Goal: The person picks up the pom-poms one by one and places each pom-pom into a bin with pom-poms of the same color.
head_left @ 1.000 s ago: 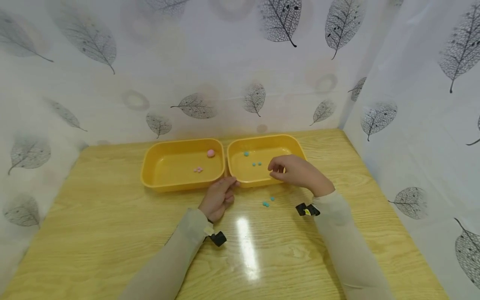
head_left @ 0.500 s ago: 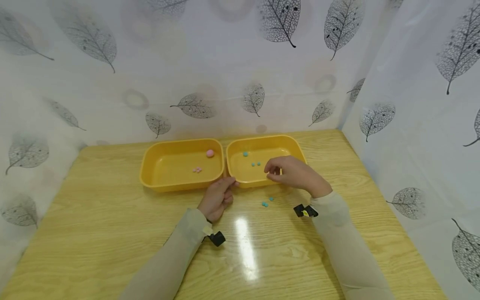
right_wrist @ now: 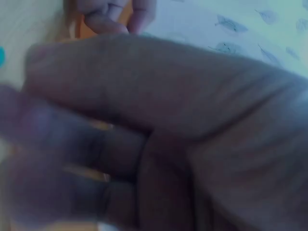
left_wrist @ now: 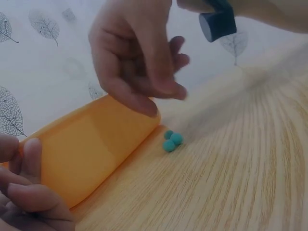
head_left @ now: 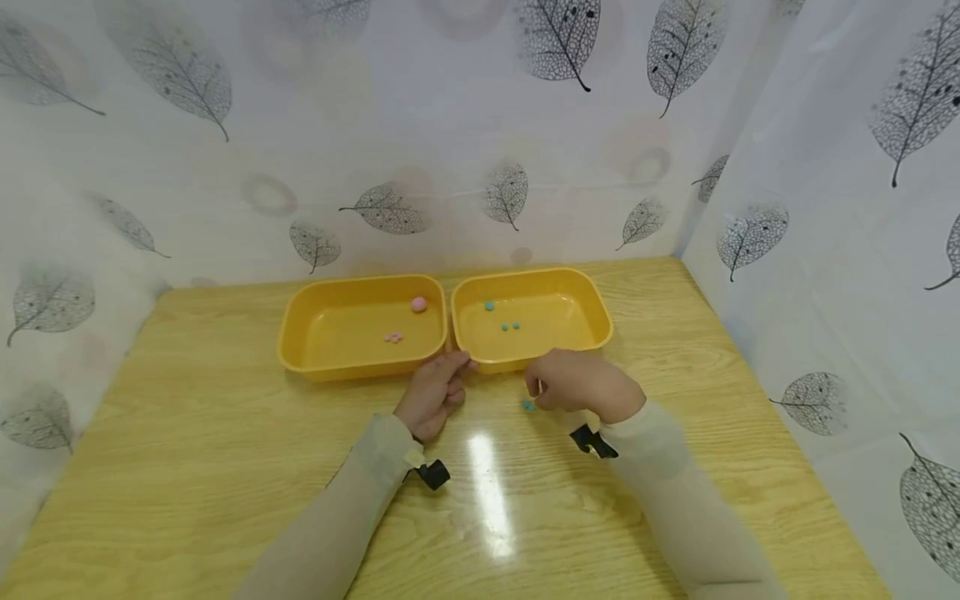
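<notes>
Glossy wood-grain table (head_left: 225, 467), 2 smooth yellow plastic trays (head_left: 360, 367), matt teal beads (left_wrist: 172, 140).

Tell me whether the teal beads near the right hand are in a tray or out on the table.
Out. The teal beads lie on the table, just outside the right tray, below the right hand.
</notes>
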Demonstrator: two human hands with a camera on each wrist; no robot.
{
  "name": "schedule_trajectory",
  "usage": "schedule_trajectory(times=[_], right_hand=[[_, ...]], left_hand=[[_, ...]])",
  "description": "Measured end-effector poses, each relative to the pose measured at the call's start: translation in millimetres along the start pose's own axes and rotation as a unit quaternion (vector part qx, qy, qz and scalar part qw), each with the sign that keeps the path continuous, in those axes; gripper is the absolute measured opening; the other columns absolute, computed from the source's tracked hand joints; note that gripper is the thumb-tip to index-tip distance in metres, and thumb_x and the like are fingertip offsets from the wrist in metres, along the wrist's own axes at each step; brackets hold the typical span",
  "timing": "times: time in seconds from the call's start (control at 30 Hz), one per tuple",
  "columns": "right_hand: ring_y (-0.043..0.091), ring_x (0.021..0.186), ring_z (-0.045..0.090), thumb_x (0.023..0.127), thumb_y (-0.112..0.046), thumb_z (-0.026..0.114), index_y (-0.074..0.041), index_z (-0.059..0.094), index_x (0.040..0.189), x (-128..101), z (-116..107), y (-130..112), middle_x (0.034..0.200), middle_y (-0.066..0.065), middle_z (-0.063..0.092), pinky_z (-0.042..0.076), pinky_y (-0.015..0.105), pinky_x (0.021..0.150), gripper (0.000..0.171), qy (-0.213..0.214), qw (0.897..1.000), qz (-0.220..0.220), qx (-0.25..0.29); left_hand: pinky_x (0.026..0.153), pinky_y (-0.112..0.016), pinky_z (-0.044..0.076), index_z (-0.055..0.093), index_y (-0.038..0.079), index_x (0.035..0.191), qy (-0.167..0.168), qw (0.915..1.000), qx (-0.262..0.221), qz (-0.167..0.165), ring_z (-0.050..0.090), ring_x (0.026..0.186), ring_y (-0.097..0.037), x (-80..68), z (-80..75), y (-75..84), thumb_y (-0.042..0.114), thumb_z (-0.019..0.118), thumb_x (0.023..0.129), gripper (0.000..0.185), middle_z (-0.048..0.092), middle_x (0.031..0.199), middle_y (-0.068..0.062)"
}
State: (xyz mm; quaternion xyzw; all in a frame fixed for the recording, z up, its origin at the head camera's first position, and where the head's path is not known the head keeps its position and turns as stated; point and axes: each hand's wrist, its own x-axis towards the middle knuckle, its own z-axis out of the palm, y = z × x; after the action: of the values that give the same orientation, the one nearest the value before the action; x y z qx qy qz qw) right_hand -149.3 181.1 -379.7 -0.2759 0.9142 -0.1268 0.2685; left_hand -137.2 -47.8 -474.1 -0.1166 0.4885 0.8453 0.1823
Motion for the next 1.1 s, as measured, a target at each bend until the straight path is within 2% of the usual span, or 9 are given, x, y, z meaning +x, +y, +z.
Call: schedule_trajectory(times=[0.1,0.2,0.27,0.43,0.5,0.77,0.97,1.03,1.1], right_hand=[[0.012,0.048,0.045,0.095,-0.006,0.070,-0.012,0.066,0.086,5,10,-3,0.068,0.000,0.058,0.039,0.026,0.049,0.012,-0.010,0.998,0.065,0.010],[0.012,0.042,0.041,0.095,-0.006,0.071,-0.012,0.059,0.075,10,17,-3,0.060,0.000,0.051,0.034,0.025,0.044,0.024,-0.004,0.996,0.090,0.010],[0.013,0.042,0.041,0.095,-0.009,0.073,-0.011,0.057,0.071,12,18,-2,0.058,0.000,0.048,0.034,0.025,0.043,0.029,0.003,0.996,0.090,0.012],[0.018,0.060,0.043,0.092,0.001,0.068,-0.011,0.054,0.072,13,18,0,0.068,0.002,0.046,0.035,0.028,0.055,0.027,0.031,0.994,0.097,-0.031],[0.020,0.067,0.045,0.089,0.008,0.063,-0.011,0.056,0.077,12,17,-1,0.075,0.003,0.050,0.037,0.031,0.060,0.024,0.040,0.993,0.104,-0.048],[0.022,0.076,0.055,0.092,0.005,0.062,-0.008,0.063,0.088,13,21,-3,0.088,0.008,0.064,0.052,0.038,0.071,0.014,0.070,0.985,0.125,-0.097],[0.021,0.074,0.056,0.097,0.003,0.059,-0.007,0.063,0.084,15,29,-5,0.086,0.009,0.065,0.055,0.038,0.070,0.017,0.082,0.984,0.124,-0.099],[0.019,0.069,0.054,0.097,-0.001,0.063,-0.009,0.061,0.079,15,27,-6,0.081,0.006,0.062,0.053,0.034,0.065,0.019,0.062,0.987,0.121,-0.087],[0.017,0.060,0.051,0.096,-0.003,0.065,-0.010,0.058,0.074,14,22,-6,0.073,0.004,0.057,0.049,0.031,0.056,0.024,0.033,0.993,0.109,-0.037]], left_hand=[[0.051,-0.018,0.030,0.069,0.014,0.095,0.000,1.0000,-0.001,0.001,0.031,0.055,-0.003,0.3,0.1,-0.1,0.016,0.056,0.108,0.019,0.067,0.089,0.006],[0.050,-0.018,0.030,0.069,0.014,0.094,0.003,1.0000,0.001,0.004,0.031,0.055,-0.003,1.0,-0.7,-0.9,0.016,0.057,0.108,0.018,0.067,0.089,0.005],[0.050,-0.018,0.030,0.069,0.014,0.094,0.004,1.0000,0.001,0.003,0.031,0.054,-0.004,1.2,-1.0,-1.1,0.017,0.057,0.107,0.018,0.067,0.089,0.005],[0.050,-0.018,0.030,0.069,0.015,0.094,0.004,1.0000,0.001,-0.002,0.032,0.055,-0.004,1.0,-1.2,-0.1,0.017,0.058,0.107,0.018,0.068,0.089,0.006],[0.050,-0.018,0.030,0.068,0.015,0.094,0.004,1.0000,0.004,-0.001,0.031,0.055,-0.004,0.6,-1.1,0.5,0.016,0.057,0.107,0.017,0.068,0.089,0.006],[0.051,-0.018,0.031,0.068,0.014,0.095,0.003,1.0000,0.000,-0.001,0.032,0.056,-0.004,0.2,-1.2,0.9,0.017,0.057,0.107,0.017,0.067,0.089,0.005],[0.051,-0.017,0.032,0.069,0.014,0.094,-0.002,1.0000,0.004,0.001,0.033,0.055,-0.003,0.3,-0.7,-0.2,0.017,0.057,0.107,0.018,0.066,0.089,0.006],[0.051,-0.017,0.033,0.068,0.014,0.093,-0.003,0.9999,0.010,0.007,0.034,0.056,-0.003,0.2,-0.6,0.1,0.017,0.057,0.107,0.018,0.066,0.089,0.006],[0.051,-0.017,0.033,0.069,0.015,0.092,-0.002,0.9999,0.010,0.007,0.034,0.056,-0.003,0.0,-0.5,0.8,0.017,0.058,0.107,0.018,0.067,0.088,0.006]])
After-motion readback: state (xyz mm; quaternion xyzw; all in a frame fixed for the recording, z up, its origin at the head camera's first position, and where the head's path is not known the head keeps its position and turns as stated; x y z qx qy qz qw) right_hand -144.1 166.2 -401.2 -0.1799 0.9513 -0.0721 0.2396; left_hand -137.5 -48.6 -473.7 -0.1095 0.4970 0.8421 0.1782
